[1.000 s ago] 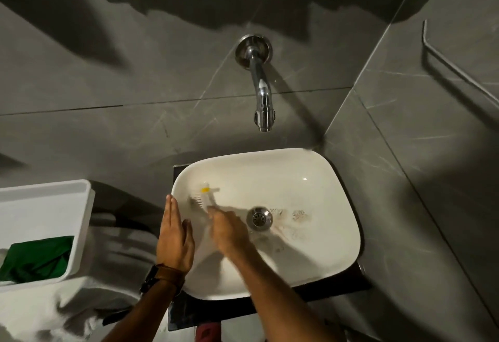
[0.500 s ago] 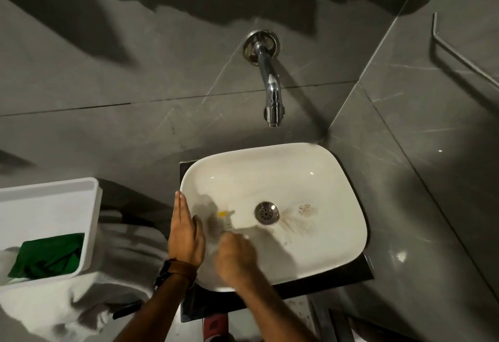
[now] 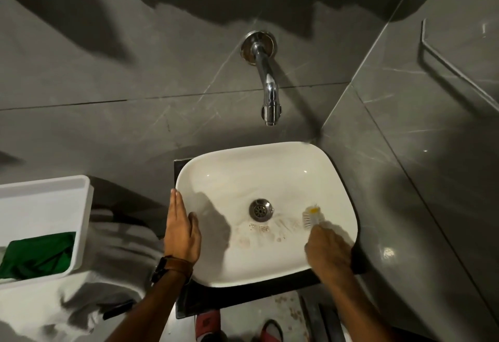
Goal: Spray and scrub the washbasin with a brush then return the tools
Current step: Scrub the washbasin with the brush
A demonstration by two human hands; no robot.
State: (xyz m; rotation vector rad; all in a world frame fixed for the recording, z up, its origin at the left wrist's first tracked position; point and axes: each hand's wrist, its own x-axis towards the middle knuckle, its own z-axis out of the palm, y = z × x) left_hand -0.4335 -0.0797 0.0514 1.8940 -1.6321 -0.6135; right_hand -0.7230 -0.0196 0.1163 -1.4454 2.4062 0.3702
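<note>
The white washbasin (image 3: 243,169) sits on a dark shelf against the grey tiled wall, with a metal drain (image 3: 260,209) in its middle and brownish stains in front of the drain. My right hand (image 3: 328,251) grips a small brush (image 3: 311,217) with white bristles and a yellow spot, pressed on the basin's right inner side. My left hand (image 3: 180,231) lies flat with fingers together on the basin's left rim. No spray bottle is in view.
A chrome tap (image 3: 267,82) juts from the wall above the basin. A white tub (image 3: 54,206) holding a green cloth (image 3: 37,255) stands at the left on white fabric. Red slippers (image 3: 208,322) show on the floor below.
My right hand has carried the brush from the basin's left side, past the drain, to the right side. My left hand has stayed on the left rim.
</note>
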